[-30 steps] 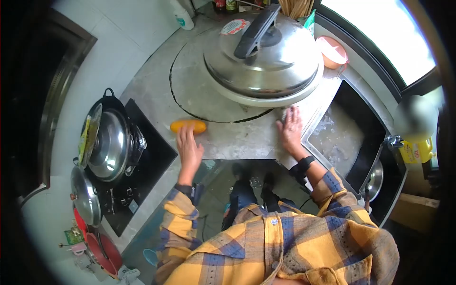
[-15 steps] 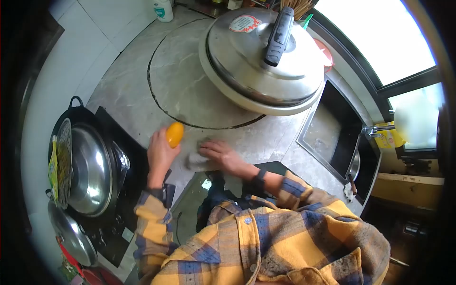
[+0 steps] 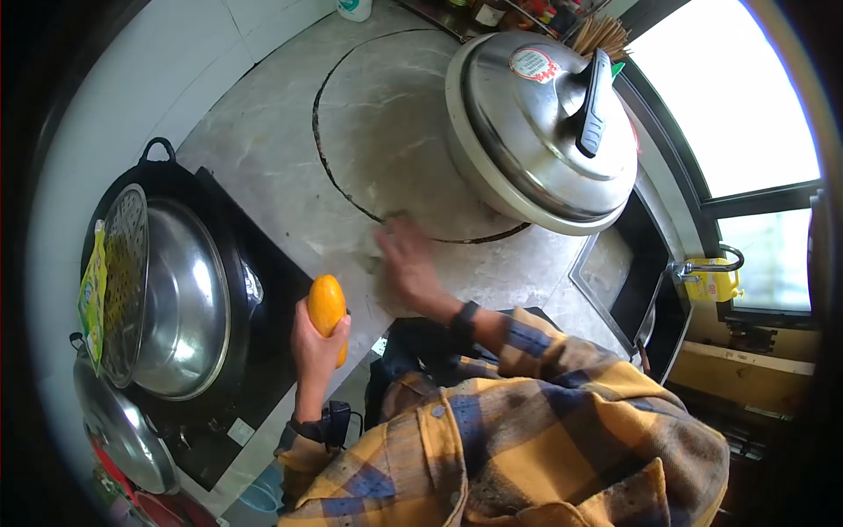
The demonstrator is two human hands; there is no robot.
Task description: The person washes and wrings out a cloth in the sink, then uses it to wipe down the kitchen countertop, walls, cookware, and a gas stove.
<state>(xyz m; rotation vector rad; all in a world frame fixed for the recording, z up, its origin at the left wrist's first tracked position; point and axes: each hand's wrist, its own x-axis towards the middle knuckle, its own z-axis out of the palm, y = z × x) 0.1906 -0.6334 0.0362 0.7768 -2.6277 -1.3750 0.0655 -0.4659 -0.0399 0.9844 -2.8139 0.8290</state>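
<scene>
My left hand [image 3: 318, 347] is closed around a smooth, orange-yellow oblong thing [image 3: 327, 303]. Its rounded end sticks up above my fingers and a bit of it shows below them; its exact kind I cannot make out. My right hand [image 3: 411, 268] is low over the grey marbled counter [image 3: 369, 158], close to the dark curved line in its surface. Motion smears its fingers, so whether anything lies under them is unclear.
At the back right stands a large lidded steel pot [image 3: 544, 132], with a sink [image 3: 637, 255] beyond it. On the left, a black wok [image 3: 160, 154] holds a steel bowl [image 3: 180, 299] and a perforated steamer plate [image 3: 127, 290]. Another steel lid [image 3: 123, 426] lies nearer.
The camera view has shifted. My left hand has come closer to my body with the orange-yellow thing, now held more upright. My right hand has slid farther out across the counter.
</scene>
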